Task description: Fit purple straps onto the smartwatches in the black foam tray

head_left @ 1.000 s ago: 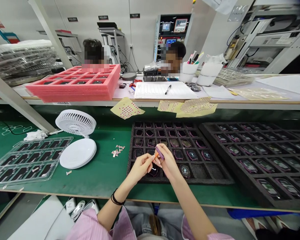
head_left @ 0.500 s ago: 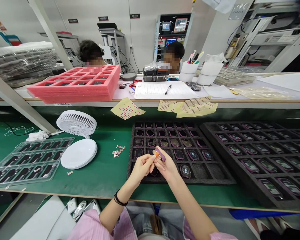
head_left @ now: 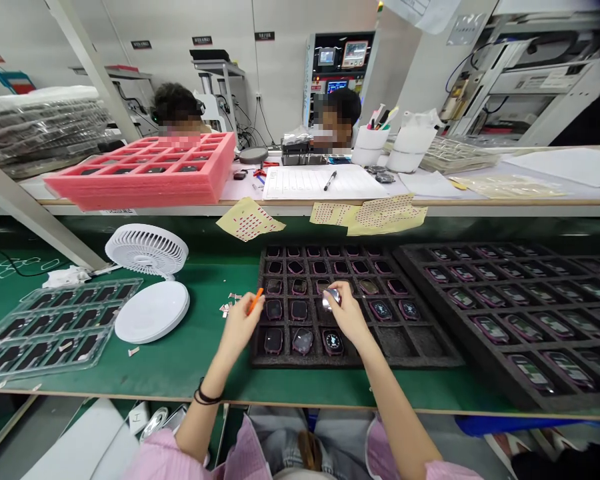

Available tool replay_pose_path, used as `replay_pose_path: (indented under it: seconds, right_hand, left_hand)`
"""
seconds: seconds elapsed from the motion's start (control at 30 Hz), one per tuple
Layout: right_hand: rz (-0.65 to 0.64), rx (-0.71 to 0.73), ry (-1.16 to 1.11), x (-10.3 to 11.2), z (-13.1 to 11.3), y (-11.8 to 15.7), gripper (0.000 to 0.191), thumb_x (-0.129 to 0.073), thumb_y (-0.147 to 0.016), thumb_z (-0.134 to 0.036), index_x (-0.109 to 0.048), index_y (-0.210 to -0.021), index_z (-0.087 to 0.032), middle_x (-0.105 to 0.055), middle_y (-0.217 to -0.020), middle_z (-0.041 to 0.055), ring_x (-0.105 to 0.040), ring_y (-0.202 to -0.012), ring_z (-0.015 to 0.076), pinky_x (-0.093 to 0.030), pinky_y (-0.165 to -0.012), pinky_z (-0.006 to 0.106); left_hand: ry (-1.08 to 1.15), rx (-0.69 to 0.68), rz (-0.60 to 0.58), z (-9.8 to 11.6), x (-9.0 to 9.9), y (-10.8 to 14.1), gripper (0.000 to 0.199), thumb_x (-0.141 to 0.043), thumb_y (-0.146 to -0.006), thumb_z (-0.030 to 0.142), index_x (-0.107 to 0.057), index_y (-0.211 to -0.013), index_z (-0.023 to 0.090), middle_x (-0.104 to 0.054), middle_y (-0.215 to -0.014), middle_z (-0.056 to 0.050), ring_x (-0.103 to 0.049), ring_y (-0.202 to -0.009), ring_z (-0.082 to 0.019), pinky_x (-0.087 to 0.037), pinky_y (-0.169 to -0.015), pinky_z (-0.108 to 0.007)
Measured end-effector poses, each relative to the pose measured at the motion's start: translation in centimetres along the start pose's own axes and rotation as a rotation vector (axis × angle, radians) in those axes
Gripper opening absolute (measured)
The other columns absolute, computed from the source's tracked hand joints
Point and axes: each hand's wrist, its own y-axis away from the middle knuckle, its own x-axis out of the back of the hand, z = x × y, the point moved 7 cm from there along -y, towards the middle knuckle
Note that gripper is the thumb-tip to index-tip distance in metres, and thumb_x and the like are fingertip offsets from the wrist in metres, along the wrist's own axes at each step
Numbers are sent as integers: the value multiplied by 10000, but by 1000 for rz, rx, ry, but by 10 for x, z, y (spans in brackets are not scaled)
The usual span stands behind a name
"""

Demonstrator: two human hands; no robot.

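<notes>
My left hand (head_left: pixel 240 325) is closed around a slim orange stick-like tool (head_left: pixel 255 301), just left of the black foam tray (head_left: pixel 300 360). Between the thumb and fingers of my right hand (head_left: pixel 350 315) is a smartwatch body (head_left: pixel 331 299) with a shiny face, held above the tray's middle. Rows of purple-edged watches sit in the compartments, among them a watch with a lit face (head_left: pixel 333 342) in the front row. Small pale pieces (head_left: pixel 226 309) lie on the green mat beside my left hand, partly hidden by it.
A white fan (head_left: pixel 153 312) and a clear tray of black parts (head_left: pixel 87 313) stand left. Another foam tray of watches (head_left: pixel 510 347) lies right. Across the back runs a shelf with a pink foam tray (head_left: pixel 140 183) and white cups (head_left: pixel 370 147). Two people sit beyond.
My hands were together over the tray, with the orange tool against the watch. They have parted: the left moved left with the tool, the right moved slightly right with the watch.
</notes>
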Motion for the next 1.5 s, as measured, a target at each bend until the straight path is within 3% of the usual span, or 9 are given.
replay_pose_path:
  seconds: [0.13, 0.23, 0.33, 0.47, 0.67, 0.87, 1.17, 1.33, 1.5]
  right_hand:
    - [-167, 97, 417, -9, 11, -4, 44, -495, -836, -243, -508, -873, -224, -628, -876, 55, -577, -860, 250, -414, -781, 382]
    - [-70, 153, 662, 6, 10, -1, 129, -488, -873, -287, -557, -938, -200, -623, -961, 113, -553, -931, 291, -409, -780, 401]
    - [65, 82, 900, 37, 15, 3, 223, -486, -896, -339, -591, -946, -149, -593, -975, 174, -544, -938, 327, -409, -749, 417]
    - [35, -23, 984, 55, 33, 1, 235, -546, -868, -368, -592, -828, -141, -590, -936, 200, -547, -939, 357, -415, -725, 429]
    - [25, 4, 162, 42, 22, 0, 229, -638, -788, -386, -522, -870, -207, -607, -731, 35, -555, -669, 207, -420, -619, 328]
    - [-175, -247, -839, -2, -20, 22, 332, -714, -731, -417, -555, -950, -224, -575, -634, -39, -475, -443, 97, -310, -359, 195]
    - [-167, -281, -934, -16, -35, 26, 353, -755, -705, -425, -487, -810, -221, -466, -503, -100, -387, -336, 43, -267, -316, 144]
    - [-288, -336, -1104, -31, -39, 32, 328, -715, -748, -403, -456, -716, -204, -391, -476, -117, -174, -304, -1, -158, -306, 138]
    - [-293, -374, -1182, -37, -35, 32, 356, -740, -718, -361, -426, -665, -203, -337, -458, -117, -142, -340, 15, -212, -315, 137]
  left_hand:
    - [-483, 146, 16, -33, 39, -3, 258, -465, -885, 368, -509, -689, 205, -553, -605, -10, -529, -568, -167, -290, -548, -233]
    - [-668, 260, -5, -49, 52, 0, 258, -450, -911, 393, -556, -769, 205, -638, -666, -64, -617, -639, -235, -274, -521, -242]
    - [-730, 316, 57, -51, 58, 3, 313, -447, -913, 457, -565, -1000, 180, -694, -777, -113, -659, -746, -295, -313, -536, -254]
    - [-537, 211, 95, -34, 42, 1, 287, -385, -940, 394, -538, -1045, 176, -697, -905, -111, -653, -799, -264, -381, -616, -271]
    - [-13, -17, -254, 19, -37, 15, 291, -406, -923, 419, -576, -878, 187, -464, -588, 43, -432, -535, -116, -305, -533, -217]
    - [376, 18, -466, 54, -92, 29, 385, -430, -892, 512, -551, -776, 166, -337, -526, 78, -286, -462, -74, -232, -461, -200]
    - [425, 16, -480, 65, -93, 31, 437, -443, -874, 542, -551, -701, 156, -347, -460, 79, -254, -404, -57, -193, -411, -202]
    - [505, 91, -513, 65, -95, 33, 478, -499, -812, 615, -542, -661, 163, -345, -420, 85, -222, -357, -43, -171, -371, -198]
    - [560, 116, -491, 61, -98, 35, 511, -521, -777, 658, -562, -690, 157, -344, -400, 93, -205, -337, -36, -152, -351, -193]
